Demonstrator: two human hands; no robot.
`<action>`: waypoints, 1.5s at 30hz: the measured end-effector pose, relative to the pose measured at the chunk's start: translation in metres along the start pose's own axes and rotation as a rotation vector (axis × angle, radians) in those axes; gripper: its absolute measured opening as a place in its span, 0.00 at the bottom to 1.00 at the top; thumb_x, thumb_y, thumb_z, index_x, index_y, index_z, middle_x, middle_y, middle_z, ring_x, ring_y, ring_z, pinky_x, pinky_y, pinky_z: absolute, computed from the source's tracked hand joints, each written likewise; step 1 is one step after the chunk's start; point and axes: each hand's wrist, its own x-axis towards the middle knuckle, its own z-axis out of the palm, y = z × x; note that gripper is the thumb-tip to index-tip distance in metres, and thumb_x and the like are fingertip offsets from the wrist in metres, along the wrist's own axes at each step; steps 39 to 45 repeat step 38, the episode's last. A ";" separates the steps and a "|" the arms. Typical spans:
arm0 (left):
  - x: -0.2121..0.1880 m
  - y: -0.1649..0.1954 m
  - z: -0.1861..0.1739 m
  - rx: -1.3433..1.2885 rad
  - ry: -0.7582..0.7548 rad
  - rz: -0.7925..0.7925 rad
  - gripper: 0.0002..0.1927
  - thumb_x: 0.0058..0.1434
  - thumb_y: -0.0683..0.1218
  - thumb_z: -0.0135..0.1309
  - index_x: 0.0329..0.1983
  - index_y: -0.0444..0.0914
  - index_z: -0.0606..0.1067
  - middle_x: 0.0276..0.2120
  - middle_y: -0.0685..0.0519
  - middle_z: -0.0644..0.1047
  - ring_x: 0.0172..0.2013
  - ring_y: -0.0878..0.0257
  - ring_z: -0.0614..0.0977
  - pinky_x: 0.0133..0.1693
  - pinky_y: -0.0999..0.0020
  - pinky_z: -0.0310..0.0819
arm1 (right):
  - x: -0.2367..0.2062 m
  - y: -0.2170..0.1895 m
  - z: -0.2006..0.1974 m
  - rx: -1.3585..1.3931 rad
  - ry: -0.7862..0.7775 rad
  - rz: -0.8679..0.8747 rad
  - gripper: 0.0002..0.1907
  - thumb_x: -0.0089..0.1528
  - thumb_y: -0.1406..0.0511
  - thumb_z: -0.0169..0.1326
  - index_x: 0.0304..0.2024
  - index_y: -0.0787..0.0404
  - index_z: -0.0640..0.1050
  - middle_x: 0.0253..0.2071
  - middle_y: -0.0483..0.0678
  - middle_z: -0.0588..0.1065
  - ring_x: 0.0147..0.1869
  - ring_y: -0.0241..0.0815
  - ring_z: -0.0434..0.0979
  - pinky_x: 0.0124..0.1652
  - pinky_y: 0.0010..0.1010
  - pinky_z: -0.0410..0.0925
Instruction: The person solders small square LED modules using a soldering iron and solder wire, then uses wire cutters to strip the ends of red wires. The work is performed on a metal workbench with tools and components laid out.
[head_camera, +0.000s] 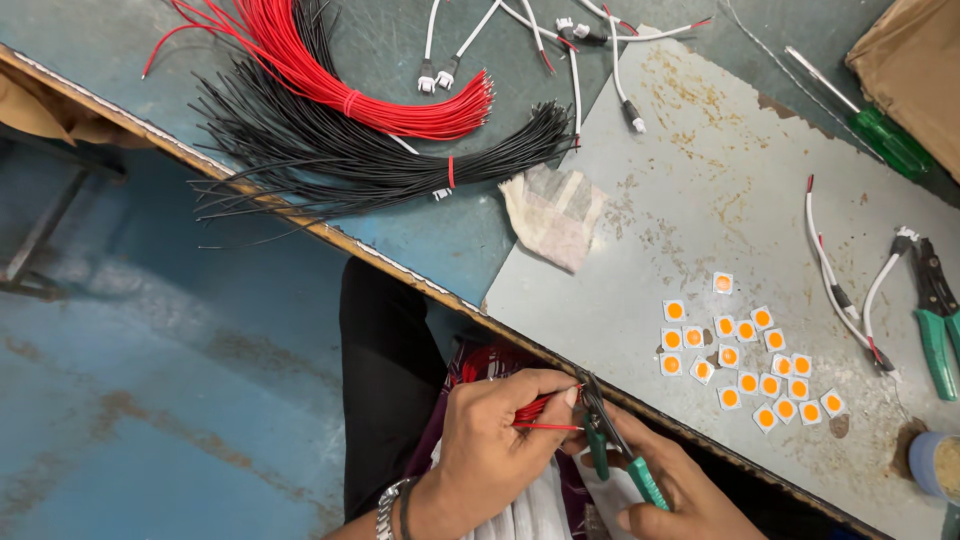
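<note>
Pinching a red wire (545, 426) between thumb and fingertips at lower centre: left hand (490, 445). Right hand (680, 495) closed on green-handled pliers (612, 440), their tip at the wire. Beyond, on grey plate (700, 170): orange-centred square chips (745, 355). Upper left: red wire bundle (340, 70), black wire bundle (340, 160).

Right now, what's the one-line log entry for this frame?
left hand: holds red wires | right hand: holds green cutters at wire end | table: orange chips, wire bundles
</note>
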 end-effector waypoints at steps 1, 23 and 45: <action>0.000 0.000 0.000 -0.013 -0.007 -0.016 0.06 0.65 0.40 0.58 0.41 0.31 0.80 0.29 0.48 0.84 0.28 0.66 0.88 0.28 0.75 0.81 | 0.000 0.000 0.000 -0.014 -0.009 -0.004 0.54 0.40 0.73 0.50 0.72 0.62 0.55 0.64 0.57 0.69 0.73 0.47 0.70 0.72 0.36 0.50; 0.001 -0.002 0.001 -0.047 -0.027 -0.116 0.06 0.64 0.39 0.58 0.41 0.31 0.81 0.29 0.49 0.85 0.27 0.69 0.86 0.28 0.77 0.80 | 0.003 0.012 -0.007 -0.020 0.030 -0.063 0.54 0.39 0.80 0.48 0.72 0.63 0.61 0.64 0.53 0.71 0.69 0.45 0.70 0.67 0.38 0.59; 0.000 -0.015 -0.007 -0.239 -0.101 -0.252 0.09 0.68 0.42 0.54 0.43 0.31 0.80 0.30 0.52 0.84 0.30 0.76 0.80 0.32 0.79 0.74 | 0.005 -0.026 -0.052 -0.101 0.120 -0.326 0.40 0.48 0.67 0.56 0.64 0.71 0.68 0.56 0.57 0.76 0.63 0.49 0.75 0.62 0.38 0.60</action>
